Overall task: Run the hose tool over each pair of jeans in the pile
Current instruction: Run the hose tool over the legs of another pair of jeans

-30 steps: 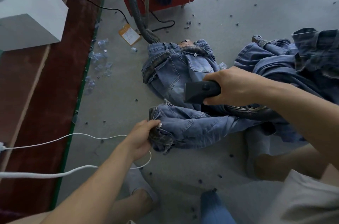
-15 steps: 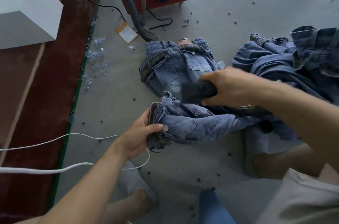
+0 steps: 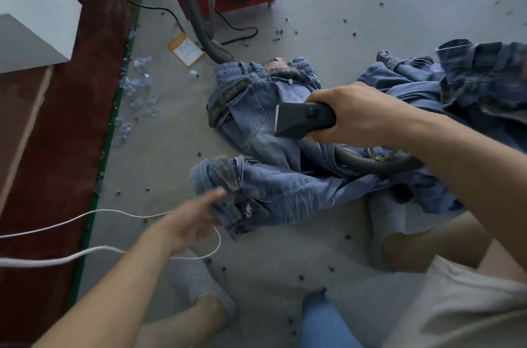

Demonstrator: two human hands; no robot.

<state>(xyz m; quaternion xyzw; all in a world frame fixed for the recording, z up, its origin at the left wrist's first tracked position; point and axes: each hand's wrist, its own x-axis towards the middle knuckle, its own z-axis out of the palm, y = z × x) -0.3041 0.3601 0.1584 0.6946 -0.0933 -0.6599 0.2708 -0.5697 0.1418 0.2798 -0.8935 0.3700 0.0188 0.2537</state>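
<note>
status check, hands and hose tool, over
Right hand grips hose tool above spread jeans. Left hand open, fingers at crumpled jeans. White cord under left wrist.

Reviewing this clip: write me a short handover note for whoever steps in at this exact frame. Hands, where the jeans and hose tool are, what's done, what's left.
Right hand grips the black hose tool, held above the flat pair of jeans; its ribbed hose trails over the denim.
Left hand is open, fingers at the waistband of the crumpled near pair; motion blur hides whether they touch it.
More jeans sit heaped at the right.
Done: cannot tell which pairs have been treated.
Left: steady the near pair, run the nozzle over it, then work through the heap.
</note>
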